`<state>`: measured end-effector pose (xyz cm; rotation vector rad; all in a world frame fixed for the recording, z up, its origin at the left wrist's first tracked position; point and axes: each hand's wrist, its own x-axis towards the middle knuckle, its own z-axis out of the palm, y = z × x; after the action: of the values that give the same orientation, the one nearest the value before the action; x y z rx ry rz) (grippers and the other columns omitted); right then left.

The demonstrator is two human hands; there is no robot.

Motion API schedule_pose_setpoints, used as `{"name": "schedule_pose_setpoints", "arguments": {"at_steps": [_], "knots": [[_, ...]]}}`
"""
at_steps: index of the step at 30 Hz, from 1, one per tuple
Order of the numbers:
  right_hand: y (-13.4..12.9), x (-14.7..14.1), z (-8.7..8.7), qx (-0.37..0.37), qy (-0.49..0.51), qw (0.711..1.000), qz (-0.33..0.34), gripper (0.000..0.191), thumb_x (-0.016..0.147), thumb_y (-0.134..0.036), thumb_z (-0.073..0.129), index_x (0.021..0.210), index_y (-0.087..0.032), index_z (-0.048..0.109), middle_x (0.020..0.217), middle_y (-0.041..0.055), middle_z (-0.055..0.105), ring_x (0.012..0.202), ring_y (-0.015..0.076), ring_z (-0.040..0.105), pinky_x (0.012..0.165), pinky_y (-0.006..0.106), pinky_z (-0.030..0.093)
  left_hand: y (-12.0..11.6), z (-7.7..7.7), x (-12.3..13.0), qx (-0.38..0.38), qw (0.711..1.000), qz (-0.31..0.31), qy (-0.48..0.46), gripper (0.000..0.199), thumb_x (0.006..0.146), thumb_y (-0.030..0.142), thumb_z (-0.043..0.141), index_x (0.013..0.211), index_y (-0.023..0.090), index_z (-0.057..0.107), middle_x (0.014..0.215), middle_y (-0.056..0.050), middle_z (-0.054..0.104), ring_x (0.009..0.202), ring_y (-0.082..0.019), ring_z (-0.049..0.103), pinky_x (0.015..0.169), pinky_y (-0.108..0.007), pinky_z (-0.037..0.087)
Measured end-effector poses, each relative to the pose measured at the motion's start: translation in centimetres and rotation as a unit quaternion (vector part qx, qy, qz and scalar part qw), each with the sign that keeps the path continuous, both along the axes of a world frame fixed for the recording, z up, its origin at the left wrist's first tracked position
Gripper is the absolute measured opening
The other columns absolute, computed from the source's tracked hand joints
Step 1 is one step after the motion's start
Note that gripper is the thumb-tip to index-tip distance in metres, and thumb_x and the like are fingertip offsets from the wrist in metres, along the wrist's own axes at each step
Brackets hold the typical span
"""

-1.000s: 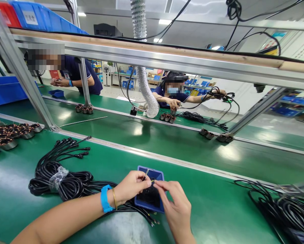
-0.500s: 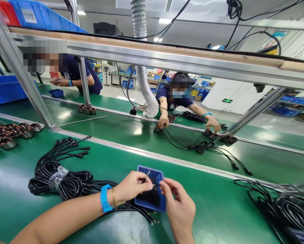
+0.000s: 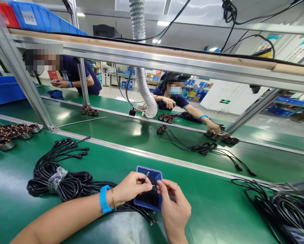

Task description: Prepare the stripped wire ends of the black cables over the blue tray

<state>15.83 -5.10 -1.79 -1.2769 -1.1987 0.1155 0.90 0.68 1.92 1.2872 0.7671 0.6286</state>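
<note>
My left hand is closed in a pinch over a blue bin. From its fingers sticks a thin dark piece with a silvery tip, and a short yellowish wire end points right. Facing it, my right hand pinches at that wire end; whatever lies between its fingertips is too small to make out. Small black pieces fill the bin's bottom. Below my left wrist run black cables with bare ends, from a coiled cable bundle tied with clear plastic.
Copper-wound motor stators crowd the left. More black cables lie at right. A metal rail crosses the bench; a frame beam spans overhead. Across the bench, a co-worker's hand reaches to stators; another person stands far left.
My hands stay over the bin, the right one shifted slightly left. The co-worker opposite has let go of a stator with a cable and drawn one hand back.
</note>
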Motion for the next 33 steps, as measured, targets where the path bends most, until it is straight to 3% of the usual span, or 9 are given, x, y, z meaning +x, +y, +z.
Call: {"name": "schedule_pose_setpoints", "arguments": {"at_steps": [13,17,21,25,28,33], "knots": [[0.2,-0.3,0.0,0.012,-0.034,0.999,0.007,0.010,0.088,-0.029,0.068,0.085,-0.020,0.070,0.075,0.0028,0.070,0.059,0.0141,0.065,0.058,0.024,0.056,0.0,-0.2,0.0,0.008,1.000,0.004,0.001,0.025,0.072,0.038,0.069,0.074,0.014,0.061,0.066,0.003,0.053,0.061,-0.010,0.042,0.059,-0.023,0.032],[0.1,-0.2,0.1,-0.004,-0.036,0.998,0.050,0.010,0.089,-0.028,0.065,0.087,-0.021,0.072,0.076,0.0026,0.072,0.058,0.0139,0.067,0.058,0.024,0.058,0.3,-0.2,-0.1,0.021,1.000,0.011,-0.013,0.024,0.073,0.037,0.067,0.077,0.015,0.060,0.067,0.004,0.052,0.062,-0.010,0.043,0.059,-0.024,0.033],[0.2,0.3,0.4,-0.040,-0.006,0.992,0.116,0.012,0.086,-0.029,0.067,0.091,-0.020,0.074,0.087,0.0063,0.075,0.072,0.0181,0.071,0.064,0.027,0.061,0.7,-0.2,-0.3,0.003,0.999,0.026,-0.040,0.017,0.073,0.029,0.061,0.082,0.015,0.059,0.072,0.003,0.051,0.063,-0.010,0.044,0.059,-0.024,0.034],[0.5,0.6,0.7,-0.080,0.059,0.983,0.156,0.011,0.081,-0.026,0.069,0.089,-0.020,0.073,0.083,0.0061,0.075,0.070,0.0190,0.073,0.063,0.026,0.062,0.7,-0.2,-0.5,0.009,0.997,0.020,-0.067,0.022,0.066,0.020,0.065,0.086,0.016,0.055,0.079,0.002,0.052,0.072,-0.011,0.048,0.068,-0.024,0.039],[0.6,0.9,0.8,-0.092,0.034,0.977,0.189,0.010,0.080,-0.023,0.066,0.086,-0.021,0.073,0.081,0.0051,0.075,0.070,0.0193,0.073,0.064,0.026,0.062,0.6,-0.3,-0.5,0.027,0.998,0.011,-0.057,0.023,0.066,0.019,0.068,0.084,0.015,0.054,0.082,0.000,0.054,0.077,-0.013,0.052,0.075,-0.027,0.042],[0.3,1.5,1.1,-0.122,0.000,0.968,0.218,0.019,0.085,-0.027,0.065,0.101,-0.020,0.072,0.094,0.0080,0.076,0.078,0.0201,0.074,0.071,0.028,0.062,0.6,-0.4,-0.2,0.022,0.998,0.040,-0.049,0.018,0.067,0.019,0.065,0.079,0.016,0.052,0.075,0.002,0.053,0.071,-0.011,0.049,0.067,-0.025,0.039]]}}
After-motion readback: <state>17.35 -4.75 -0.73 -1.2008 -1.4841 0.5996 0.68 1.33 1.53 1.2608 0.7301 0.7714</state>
